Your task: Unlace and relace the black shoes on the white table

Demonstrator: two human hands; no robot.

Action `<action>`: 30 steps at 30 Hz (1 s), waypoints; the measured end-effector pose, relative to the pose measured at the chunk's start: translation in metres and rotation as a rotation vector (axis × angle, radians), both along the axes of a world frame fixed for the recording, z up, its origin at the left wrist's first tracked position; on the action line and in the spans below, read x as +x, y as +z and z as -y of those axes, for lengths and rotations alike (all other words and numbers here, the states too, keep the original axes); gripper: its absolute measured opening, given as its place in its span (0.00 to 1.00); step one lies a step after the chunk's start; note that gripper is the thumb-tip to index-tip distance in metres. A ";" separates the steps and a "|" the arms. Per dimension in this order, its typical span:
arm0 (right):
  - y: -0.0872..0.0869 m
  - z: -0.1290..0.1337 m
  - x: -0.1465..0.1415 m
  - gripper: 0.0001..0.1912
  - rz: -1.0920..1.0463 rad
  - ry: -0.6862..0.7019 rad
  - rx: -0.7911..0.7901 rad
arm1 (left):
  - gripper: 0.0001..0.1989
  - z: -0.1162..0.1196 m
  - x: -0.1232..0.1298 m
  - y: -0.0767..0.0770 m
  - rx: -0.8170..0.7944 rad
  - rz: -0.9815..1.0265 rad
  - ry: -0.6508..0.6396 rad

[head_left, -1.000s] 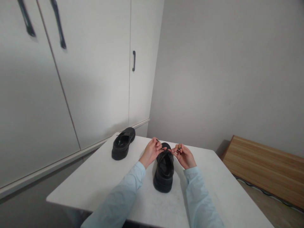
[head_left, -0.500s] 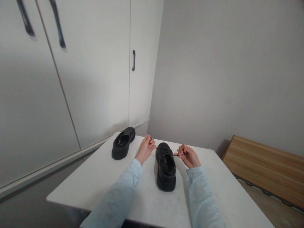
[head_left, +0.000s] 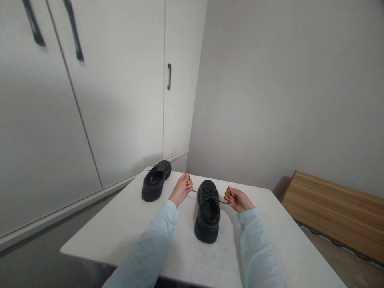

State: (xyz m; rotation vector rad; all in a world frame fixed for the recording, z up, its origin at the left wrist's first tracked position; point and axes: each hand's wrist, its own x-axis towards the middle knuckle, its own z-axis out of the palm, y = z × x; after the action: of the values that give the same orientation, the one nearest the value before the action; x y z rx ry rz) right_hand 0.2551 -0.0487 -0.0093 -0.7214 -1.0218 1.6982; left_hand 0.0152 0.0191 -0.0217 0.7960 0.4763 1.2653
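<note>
A black lace-up shoe stands on the white table, its toe pointing away from me. On its left side, my left hand is closed on one end of the shoelace. My right hand, to the right of the shoe, grips the other end with curled fingers. Both lace ends stretch outward from the shoe's top, and neither hand touches the shoe body. A second black shoe rests near the table's far left edge, apart from my hands.
White cabinet doors with dark handles rise at the left behind the table. A grey wall stands behind. To the right lies a wood-grain panel, with a cable along its lower edge.
The near shoe has turned slightly, its heel shifting left. My left hand has drawn a little left and down, and the lace on that side now shows taut. The right hand has lowered slightly.
</note>
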 end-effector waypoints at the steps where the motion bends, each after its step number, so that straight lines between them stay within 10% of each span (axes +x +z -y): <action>1: -0.001 -0.001 0.002 0.21 -0.002 0.005 -0.010 | 0.17 -0.001 -0.001 -0.001 -0.016 -0.014 0.000; 17: 0.001 0.002 0.005 0.23 0.081 -0.194 0.010 | 0.15 0.000 -0.010 0.005 0.007 -0.162 0.038; 26: 0.008 0.000 -0.010 0.19 0.527 -0.695 0.299 | 0.10 0.020 -0.002 0.019 0.507 -0.667 0.127; 30: 0.014 0.003 -0.021 0.16 0.860 -0.709 0.510 | 0.12 0.029 -0.001 0.020 0.773 -0.886 0.135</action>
State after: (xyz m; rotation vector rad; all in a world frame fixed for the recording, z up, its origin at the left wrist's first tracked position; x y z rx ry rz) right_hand 0.2337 -0.0515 0.0051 -1.3041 -1.4570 0.4460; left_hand 0.0144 -0.0096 -0.0019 2.0383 0.7548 1.1663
